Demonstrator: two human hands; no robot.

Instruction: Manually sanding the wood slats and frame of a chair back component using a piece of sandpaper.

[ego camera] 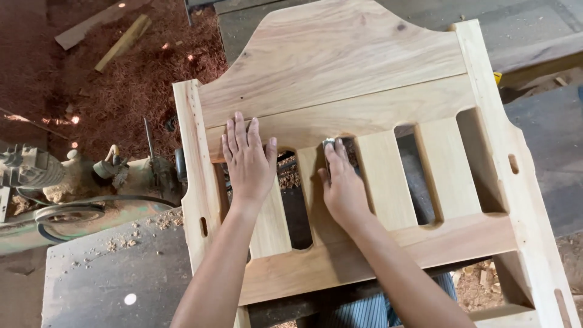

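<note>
- We note the right hand (342, 185): fingers together and curled down over a small grey pad, probably sandpaper (330, 144), pressed at the top of a vertical slat (318, 200), where it meets the cross rail (340, 118).
- Whether the thumb pinches the pad from the side, we cannot tell; only its upper corner shows past the fingertips.
- We note the left hand (248, 161): flat, palm down, fingers slightly spread, holding nothing, resting on the rail and the top of the leftmost slat.
- The two hands lie side by side, with one open slot (296, 206) between them.
- The pad lies directly under the right fingertips; the right hand is the nearer one, the left is well apart from it.
- The slat's long axis runs toward and away from us, in line with the right forearm. Open room lies along that axis, down to the lower rail (376, 255).
- Sideways room is tight: slots border the slat on both sides, and its edges are just beside the fingers.
- The whole wooden panel (340, 54) lies tilted over a dark bench (109, 279), its arched top farthest from us.
- Left of the panel stands a dusty green machine (91, 182); beyond it, red sawdust (133, 79) covers the floor.
</note>
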